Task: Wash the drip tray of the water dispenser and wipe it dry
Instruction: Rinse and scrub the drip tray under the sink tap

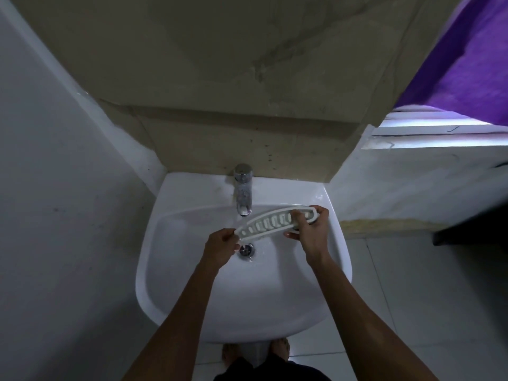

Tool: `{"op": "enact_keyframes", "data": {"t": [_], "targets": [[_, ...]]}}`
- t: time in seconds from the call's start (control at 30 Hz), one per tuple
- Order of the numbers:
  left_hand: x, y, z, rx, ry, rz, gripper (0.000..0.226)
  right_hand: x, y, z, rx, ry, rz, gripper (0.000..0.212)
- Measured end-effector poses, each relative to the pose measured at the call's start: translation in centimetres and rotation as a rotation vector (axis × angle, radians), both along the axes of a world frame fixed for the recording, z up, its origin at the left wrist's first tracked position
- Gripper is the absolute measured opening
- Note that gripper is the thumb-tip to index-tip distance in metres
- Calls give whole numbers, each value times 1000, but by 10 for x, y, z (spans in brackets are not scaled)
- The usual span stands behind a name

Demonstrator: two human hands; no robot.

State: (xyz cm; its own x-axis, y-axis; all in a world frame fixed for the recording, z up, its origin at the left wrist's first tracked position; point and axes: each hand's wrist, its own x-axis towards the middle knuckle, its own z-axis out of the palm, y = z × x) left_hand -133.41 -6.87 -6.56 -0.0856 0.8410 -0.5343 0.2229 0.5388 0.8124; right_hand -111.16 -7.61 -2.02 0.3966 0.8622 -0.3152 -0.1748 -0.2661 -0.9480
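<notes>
A white wall [55, 188] fills my nine o'clock side. My left hand [221, 244] reaches over the sink [170, 284] and pinches the left tip of the tray [275, 222], fingers curled on its edge just above the drain [246, 250]. The tray is a long, curved white grille with a row of slots, held in the air over the basin, slanting up from its low end at my left hand to its high end at two o'clock. Its middle sits right under the spout of the chrome tap [243, 188], which stands at twelve o'clock on the sink's back rim; the basin looks wet around the drain, but I cannot tell whether water is running. My right hand [310, 229] grips the tray's right end, thumb over the top across the slots and fingers wrapped beneath. The two hands are apart, one at each end of the tray. At two o'clock, well away, a purple cloth [467, 64] hangs above a window ledge [439, 133]. Pale floor tiles [412, 284] lie at four o'clock.
</notes>
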Motion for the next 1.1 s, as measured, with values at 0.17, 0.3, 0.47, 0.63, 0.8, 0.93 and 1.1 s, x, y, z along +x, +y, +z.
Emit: {"op": "enact_keyframes", "data": {"t": [0.17, 0.3, 0.47, 0.63, 0.8, 0.93, 1.1], "targets": [[-1, -2, 11, 30, -86, 59, 15, -1, -5, -11, -85, 92, -81, 33], [-1, -4, 22, 95, -139, 63, 22, -6, -9, -21, -162, 105, -93, 28], [-4, -10, 20, 180, 45, -169, 18, -17, -8, -24, -236, 47, 30, 35], [-2, -14, 20, 297, 319, -191, 27, -27, -6, -17, -233, -3, 142, 50], [-8, -12, 31, 335, 646, -332, 55, -33, -5, -20, -180, -235, 281, 79], [-6, -15, 32, 135, 453, -109, 62, -54, 2, -25, -170, -449, 359, 127], [-19, -20, 22, 93, 362, -156, 51, -81, 2, -35, -235, -416, 394, 125]]}}
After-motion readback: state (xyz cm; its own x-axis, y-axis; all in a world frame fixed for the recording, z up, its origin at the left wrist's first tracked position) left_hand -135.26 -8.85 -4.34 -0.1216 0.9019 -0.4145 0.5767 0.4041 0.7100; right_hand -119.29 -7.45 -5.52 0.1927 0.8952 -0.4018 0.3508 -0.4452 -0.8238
